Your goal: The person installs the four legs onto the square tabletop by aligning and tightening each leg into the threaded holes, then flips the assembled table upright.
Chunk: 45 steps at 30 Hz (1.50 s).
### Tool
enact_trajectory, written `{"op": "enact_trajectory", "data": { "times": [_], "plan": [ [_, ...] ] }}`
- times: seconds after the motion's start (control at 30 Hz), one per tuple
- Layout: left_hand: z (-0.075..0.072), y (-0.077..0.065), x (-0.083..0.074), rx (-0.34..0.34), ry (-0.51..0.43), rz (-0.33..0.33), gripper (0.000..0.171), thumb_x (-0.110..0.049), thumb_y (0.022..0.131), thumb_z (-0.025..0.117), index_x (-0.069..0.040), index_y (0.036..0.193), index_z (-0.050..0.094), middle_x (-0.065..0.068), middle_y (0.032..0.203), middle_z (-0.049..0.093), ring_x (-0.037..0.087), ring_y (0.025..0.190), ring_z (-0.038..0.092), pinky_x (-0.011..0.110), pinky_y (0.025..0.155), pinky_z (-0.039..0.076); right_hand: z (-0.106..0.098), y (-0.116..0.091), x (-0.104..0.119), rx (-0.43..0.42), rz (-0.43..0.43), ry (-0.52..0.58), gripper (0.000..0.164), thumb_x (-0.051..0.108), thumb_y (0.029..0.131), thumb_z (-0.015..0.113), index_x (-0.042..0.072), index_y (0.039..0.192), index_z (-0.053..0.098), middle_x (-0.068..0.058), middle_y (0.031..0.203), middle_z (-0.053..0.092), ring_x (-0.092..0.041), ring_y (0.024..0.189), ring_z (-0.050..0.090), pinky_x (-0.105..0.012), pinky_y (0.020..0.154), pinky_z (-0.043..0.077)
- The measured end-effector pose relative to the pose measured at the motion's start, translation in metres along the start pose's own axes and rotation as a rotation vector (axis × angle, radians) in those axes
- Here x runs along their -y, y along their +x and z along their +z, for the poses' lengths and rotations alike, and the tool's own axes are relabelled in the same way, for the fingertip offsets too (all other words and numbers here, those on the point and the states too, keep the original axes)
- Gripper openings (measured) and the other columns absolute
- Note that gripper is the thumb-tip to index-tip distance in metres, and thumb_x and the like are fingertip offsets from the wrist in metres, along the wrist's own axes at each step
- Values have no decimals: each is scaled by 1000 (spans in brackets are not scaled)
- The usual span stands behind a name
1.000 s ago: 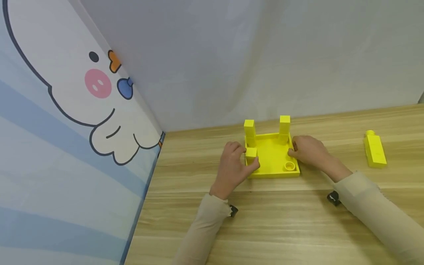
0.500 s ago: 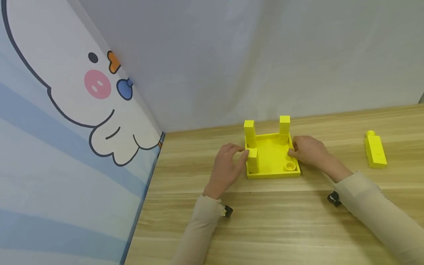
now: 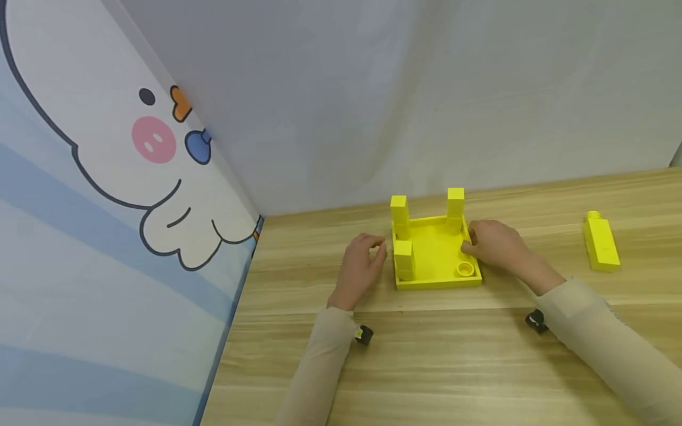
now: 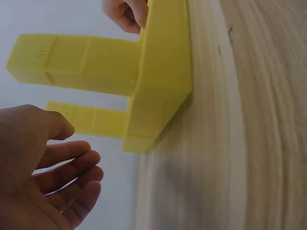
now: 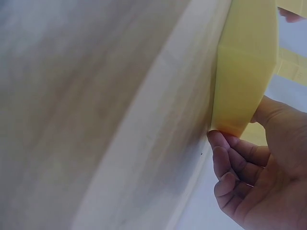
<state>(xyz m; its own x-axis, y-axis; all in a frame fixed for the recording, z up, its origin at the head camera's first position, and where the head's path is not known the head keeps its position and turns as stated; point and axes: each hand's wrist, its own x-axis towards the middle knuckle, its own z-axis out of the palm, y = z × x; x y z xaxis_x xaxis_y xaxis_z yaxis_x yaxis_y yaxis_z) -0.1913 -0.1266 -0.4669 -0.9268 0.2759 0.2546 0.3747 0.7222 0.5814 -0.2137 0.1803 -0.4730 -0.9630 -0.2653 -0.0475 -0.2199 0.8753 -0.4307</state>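
A yellow square tray (image 3: 437, 251) with a low rim lies on the wooden table. Blocky yellow posts stand upright in three of its corners: the back left post (image 3: 399, 213), the back right post (image 3: 455, 207) and the front left post (image 3: 404, 260). At the front right corner is a bare round socket (image 3: 465, 269). My right hand (image 3: 495, 244) grips the tray's right side, thumb over the rim and fingers outside, as the right wrist view shows. To the left of the tray, my left hand (image 3: 360, 269) holds nothing, its fingers loosely bent and apart from the posts.
A loose yellow post (image 3: 602, 241) with a round peg on one end lies on the table to the right. Behind the table rises a grey wall (image 3: 453, 89). A panel with a cartoon duck (image 3: 106, 118) borders the left side.
My left hand has let go of the front left post and drawn back to the left. That post stays standing. The right hand keeps its grip on the tray.
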Motion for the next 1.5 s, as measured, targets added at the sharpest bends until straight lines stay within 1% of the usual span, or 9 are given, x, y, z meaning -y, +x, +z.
{"op": "enact_trajectory", "data": {
  "times": [0.17,0.27,0.4,0.67,0.93,1.03,1.13,1.23,1.5],
  "plan": [
    [9,4,8,49,-14,-101,34,-23,101,61,0,124,70,16,120,71,29,112,66,43,100,55,-1,-1,1,7,4,4,20,23,90,62,4,84,56,-5,70,53,-19,65,46,-29,55,33],
    [15,7,13,64,-7,-142,36,-27,99,64,-2,125,70,14,121,71,28,113,66,42,102,54,-2,-2,3,9,3,10,20,22,90,62,4,85,56,-6,71,54,-19,65,46,-29,55,33],
    [21,12,17,87,-18,-164,37,-27,98,65,-5,126,70,12,122,71,26,114,66,39,103,53,-4,-3,6,6,4,13,20,22,89,62,3,85,57,-6,71,55,-19,65,47,-29,55,34],
    [30,21,16,122,-35,-195,38,-26,95,66,-8,128,70,9,119,70,23,111,65,38,99,54,-1,0,0,3,3,8,20,23,90,61,4,85,57,-6,72,55,-20,66,48,-29,55,35],
    [40,24,15,116,29,-172,39,-27,93,72,-10,128,71,8,115,70,22,108,65,37,98,54,4,6,-9,-2,-36,-17,21,26,92,61,6,86,57,-6,72,55,-19,66,47,-29,55,34],
    [42,24,15,105,63,-149,38,-26,93,72,-10,127,71,8,113,70,22,105,65,37,97,54,4,6,-13,-14,-57,-37,25,28,95,60,3,91,62,-9,77,63,-20,69,53,-32,58,42],
    [43,24,15,105,91,-135,39,-27,94,71,-10,128,71,7,111,70,21,103,64,37,95,54,0,2,-13,-30,-59,-41,35,31,97,59,-2,105,66,-16,91,71,-26,78,64,-43,66,54],
    [43,24,15,103,105,-136,39,-28,95,71,-10,129,70,7,111,70,21,103,64,37,95,54,-7,-6,-14,-56,-47,-39,41,31,98,57,-5,116,66,-22,103,73,-33,90,70,-53,77,57],
    [42,23,13,97,111,-125,39,-28,95,71,-10,129,70,7,111,70,20,102,64,36,94,54,-26,-29,-42,-120,29,-60,41,27,97,56,-6,119,65,-25,109,72,-40,96,69,-57,79,55]
  ]
}}
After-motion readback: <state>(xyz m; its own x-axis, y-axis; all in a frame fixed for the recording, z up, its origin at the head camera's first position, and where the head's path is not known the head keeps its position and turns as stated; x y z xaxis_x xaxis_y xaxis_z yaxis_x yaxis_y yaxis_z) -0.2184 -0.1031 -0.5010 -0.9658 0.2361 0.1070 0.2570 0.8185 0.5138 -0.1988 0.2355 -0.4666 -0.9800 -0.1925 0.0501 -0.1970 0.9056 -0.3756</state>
